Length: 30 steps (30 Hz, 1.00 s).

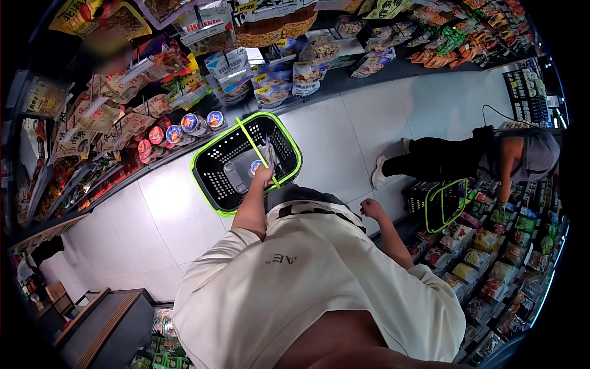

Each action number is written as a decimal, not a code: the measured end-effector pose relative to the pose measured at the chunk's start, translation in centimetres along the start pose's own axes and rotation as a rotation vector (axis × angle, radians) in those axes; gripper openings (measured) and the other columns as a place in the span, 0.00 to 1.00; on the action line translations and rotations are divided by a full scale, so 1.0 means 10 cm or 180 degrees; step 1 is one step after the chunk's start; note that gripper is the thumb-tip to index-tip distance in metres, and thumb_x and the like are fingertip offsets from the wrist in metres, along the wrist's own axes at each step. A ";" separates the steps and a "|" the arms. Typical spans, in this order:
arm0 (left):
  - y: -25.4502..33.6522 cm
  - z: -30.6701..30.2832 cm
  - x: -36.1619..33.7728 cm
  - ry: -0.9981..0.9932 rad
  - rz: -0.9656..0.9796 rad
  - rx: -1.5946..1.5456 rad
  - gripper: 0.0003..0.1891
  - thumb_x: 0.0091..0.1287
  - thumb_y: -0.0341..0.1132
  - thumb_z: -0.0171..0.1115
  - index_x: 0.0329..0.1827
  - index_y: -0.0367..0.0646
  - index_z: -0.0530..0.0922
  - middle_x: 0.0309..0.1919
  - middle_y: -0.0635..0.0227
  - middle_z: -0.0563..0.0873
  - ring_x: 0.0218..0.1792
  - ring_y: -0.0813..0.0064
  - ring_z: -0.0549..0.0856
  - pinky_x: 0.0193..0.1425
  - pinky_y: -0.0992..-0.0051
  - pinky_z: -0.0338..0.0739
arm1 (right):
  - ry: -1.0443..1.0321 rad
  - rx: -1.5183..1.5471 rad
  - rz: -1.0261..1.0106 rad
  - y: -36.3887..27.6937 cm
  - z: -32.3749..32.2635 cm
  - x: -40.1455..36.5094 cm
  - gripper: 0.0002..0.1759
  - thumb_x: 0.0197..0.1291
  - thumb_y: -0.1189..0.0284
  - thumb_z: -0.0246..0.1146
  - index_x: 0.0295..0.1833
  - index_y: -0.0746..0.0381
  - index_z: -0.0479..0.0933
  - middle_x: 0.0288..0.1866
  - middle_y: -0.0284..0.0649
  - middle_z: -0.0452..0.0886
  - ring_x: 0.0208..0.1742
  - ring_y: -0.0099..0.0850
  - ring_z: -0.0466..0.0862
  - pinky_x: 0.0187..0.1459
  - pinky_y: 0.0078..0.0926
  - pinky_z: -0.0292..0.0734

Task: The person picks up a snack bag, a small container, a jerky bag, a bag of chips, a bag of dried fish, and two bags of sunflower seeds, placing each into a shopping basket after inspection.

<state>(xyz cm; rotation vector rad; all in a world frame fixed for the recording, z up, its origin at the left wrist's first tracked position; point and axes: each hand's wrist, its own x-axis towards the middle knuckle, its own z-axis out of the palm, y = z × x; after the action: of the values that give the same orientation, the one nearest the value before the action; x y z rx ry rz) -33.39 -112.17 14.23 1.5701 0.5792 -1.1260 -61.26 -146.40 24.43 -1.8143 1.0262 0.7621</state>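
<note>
within the basket (pixel 224 144), the left part is open from mouth to bottom. its handle (pixel 252 146) cuts across the mouth, and the left hand (pixel 264 176) around it blocks the near end. a packet (pixel 270 149) and a blue-lidded tub (pixel 255 166) fill some of the basket's right part. just beyond the basket, the shelf (pixel 405 74) and its row of tubs (pixel 195 124) bar the way. right of the basket, open floor (pixel 332 135) reaches to a person (pixel 427 154) and a second basket (pixel 417 198).
</note>
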 end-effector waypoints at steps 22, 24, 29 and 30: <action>0.10 0.55 0.07 0.0084 0.0704 0.0260 0.09 0.48 0.26 0.61 0.28 0.39 0.68 0.21 0.67 0.74 0.18 0.74 0.75 0.16 0.74 0.71 | 0.0052 -0.0091 -0.0080 -0.16 -0.16 -0.07 0.16 0.58 0.64 0.47 0.41 0.66 0.71 0.30 0.41 0.79 0.29 0.29 0.80 0.30 0.24 0.74; 0.04 0.58 0.13 0.0133 0.0816 0.0107 0.09 0.48 0.25 0.60 0.28 0.39 0.68 0.20 0.66 0.74 0.17 0.73 0.75 0.15 0.75 0.70 | 0.0054 -0.0112 -0.0105 -0.18 -0.20 -0.06 0.16 0.58 0.64 0.47 0.41 0.66 0.71 0.30 0.41 0.79 0.29 0.29 0.80 0.30 0.24 0.74; 0.14 0.73 0.36 0.0191 0.0748 0.0280 0.11 0.48 0.25 0.60 0.33 0.38 0.69 0.23 0.64 0.76 0.19 0.70 0.77 0.17 0.73 0.71 | 0.0141 -0.0164 -0.0217 -0.14 -0.26 0.04 0.16 0.58 0.64 0.49 0.41 0.65 0.72 0.29 0.41 0.79 0.29 0.28 0.80 0.29 0.24 0.73; 0.12 0.76 0.46 0.0287 0.0816 0.0296 0.13 0.47 0.25 0.60 0.36 0.36 0.70 0.25 0.61 0.77 0.21 0.68 0.78 0.20 0.72 0.73 | 0.0163 -0.0161 -0.0206 -0.14 -0.27 0.02 0.16 0.58 0.64 0.49 0.41 0.65 0.72 0.29 0.41 0.79 0.29 0.28 0.80 0.29 0.24 0.73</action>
<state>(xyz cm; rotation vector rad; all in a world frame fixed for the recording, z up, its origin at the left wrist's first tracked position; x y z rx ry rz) -33.18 -120.47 10.87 1.7276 0.3754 -0.9031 -59.67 -148.53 25.90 -1.9099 0.9841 0.7114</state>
